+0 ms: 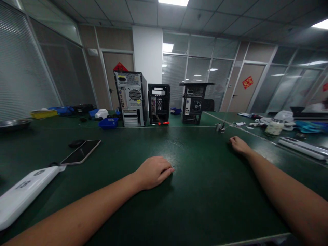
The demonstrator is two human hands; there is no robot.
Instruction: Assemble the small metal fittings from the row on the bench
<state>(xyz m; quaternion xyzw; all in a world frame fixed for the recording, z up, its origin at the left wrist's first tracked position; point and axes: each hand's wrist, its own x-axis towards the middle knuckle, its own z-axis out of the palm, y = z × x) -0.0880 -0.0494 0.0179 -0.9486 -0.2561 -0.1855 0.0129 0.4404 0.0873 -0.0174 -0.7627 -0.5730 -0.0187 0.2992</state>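
- Green, glossy tabletop [202, 194] lies under both bare forearms.
- Left hand [154, 172] rests on it near the middle, fingers loosely bent, back upward; its palm is hidden, so I cannot tell whether it holds anything.
- Right hand [240, 146] rests farther right, fingers curled inward; its grip cannot be made out either.
- Small silver metal parts [219, 127] stand just beyond the right hand, apart from it.
- Farther back, three upright computer cases stand in a row: a tall silver-backed tower [134, 97], a smaller black open-backed case [159, 104] and a black case with a wide flat top [194, 102].
- Red-handled screwdriver [164, 123] lies at the middle case's foot.
- Blue plastic tray [108, 123] sits left of the silver-backed tower.
- Dark-screened phone [82, 152] lies left of the left hand, beyond a white, rounded-edged device [28, 184].
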